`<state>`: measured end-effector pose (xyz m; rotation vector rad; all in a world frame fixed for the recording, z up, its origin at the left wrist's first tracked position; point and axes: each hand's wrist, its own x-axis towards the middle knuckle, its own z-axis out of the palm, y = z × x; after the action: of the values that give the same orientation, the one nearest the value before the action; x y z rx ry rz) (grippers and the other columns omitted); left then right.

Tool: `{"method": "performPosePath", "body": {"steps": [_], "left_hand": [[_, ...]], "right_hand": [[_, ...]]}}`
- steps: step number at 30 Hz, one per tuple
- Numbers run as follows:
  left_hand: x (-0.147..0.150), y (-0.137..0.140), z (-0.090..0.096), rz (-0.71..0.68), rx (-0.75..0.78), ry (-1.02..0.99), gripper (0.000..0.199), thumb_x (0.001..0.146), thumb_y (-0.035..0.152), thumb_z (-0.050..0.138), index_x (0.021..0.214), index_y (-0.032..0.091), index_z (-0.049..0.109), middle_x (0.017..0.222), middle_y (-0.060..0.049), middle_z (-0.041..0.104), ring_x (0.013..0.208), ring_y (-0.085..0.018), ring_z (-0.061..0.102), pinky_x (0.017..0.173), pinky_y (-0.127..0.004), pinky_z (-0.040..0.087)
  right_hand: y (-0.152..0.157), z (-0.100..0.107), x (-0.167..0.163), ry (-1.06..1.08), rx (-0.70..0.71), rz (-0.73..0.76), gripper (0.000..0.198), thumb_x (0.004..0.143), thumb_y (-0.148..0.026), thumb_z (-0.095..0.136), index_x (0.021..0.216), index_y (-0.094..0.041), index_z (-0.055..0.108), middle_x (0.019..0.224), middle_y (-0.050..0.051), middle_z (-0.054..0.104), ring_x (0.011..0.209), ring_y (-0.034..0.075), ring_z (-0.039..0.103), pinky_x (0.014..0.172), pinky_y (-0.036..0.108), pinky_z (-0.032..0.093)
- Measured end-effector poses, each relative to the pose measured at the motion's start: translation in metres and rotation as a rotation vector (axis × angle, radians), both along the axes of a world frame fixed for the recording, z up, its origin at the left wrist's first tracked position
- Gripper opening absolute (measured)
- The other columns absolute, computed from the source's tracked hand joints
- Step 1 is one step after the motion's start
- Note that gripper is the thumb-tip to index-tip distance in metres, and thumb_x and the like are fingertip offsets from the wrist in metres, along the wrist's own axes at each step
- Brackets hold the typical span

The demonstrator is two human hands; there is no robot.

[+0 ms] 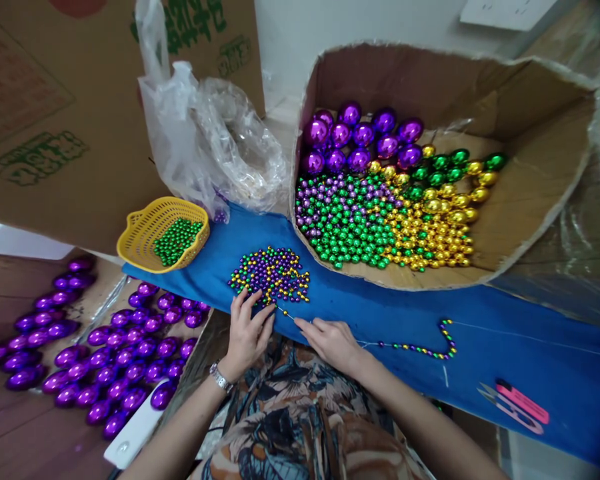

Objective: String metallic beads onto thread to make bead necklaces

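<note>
A loose pile of small purple, green and gold beads (270, 270) lies on the blue cloth in front of me. My left hand (249, 330), with a metal watch at the wrist, reaches over its near edge, fingers apart and fingertips touching the beads. Between thumb and fingers my right hand (333, 343) pinches a thin needle (291, 316) that points left at the pile. A few beads sit on the needle, close to my left fingertips. Out past my right hand runs a thread with a strung row of beads (423, 351), curving on the cloth.
A cardboard box (535, 220) holds purple, green and gold balls. Green beads fill part of a yellow basket (130, 243). Scissors (513, 408) and a pink-handled cutter (525, 400) lie right on the blue cloth (480, 393). Large purple balls (125, 357) fill the lower left.
</note>
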<state>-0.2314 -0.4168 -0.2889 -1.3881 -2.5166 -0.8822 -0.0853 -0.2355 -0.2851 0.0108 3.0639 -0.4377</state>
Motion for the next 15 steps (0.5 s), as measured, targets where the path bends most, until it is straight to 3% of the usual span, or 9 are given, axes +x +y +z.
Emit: {"method": "performPosePath", "body": {"steps": [15], "left_hand": [[0.003,0.002,0.002,-0.028,0.027,-0.014,0.025,0.084,0.015,0.060,0.106,0.024,0.064,0.130,-0.010,0.051,0.134,-0.033,0.032,0.106,-0.059,0.033]], "right_hand": [[-0.005,0.001,-0.011,-0.018,0.052,0.040,0.040,0.096,-0.027,0.048,0.136,-0.029,0.047,0.086,0.001,0.066,0.065,0.013,0.064,0.054,0.023,0.035]]}}
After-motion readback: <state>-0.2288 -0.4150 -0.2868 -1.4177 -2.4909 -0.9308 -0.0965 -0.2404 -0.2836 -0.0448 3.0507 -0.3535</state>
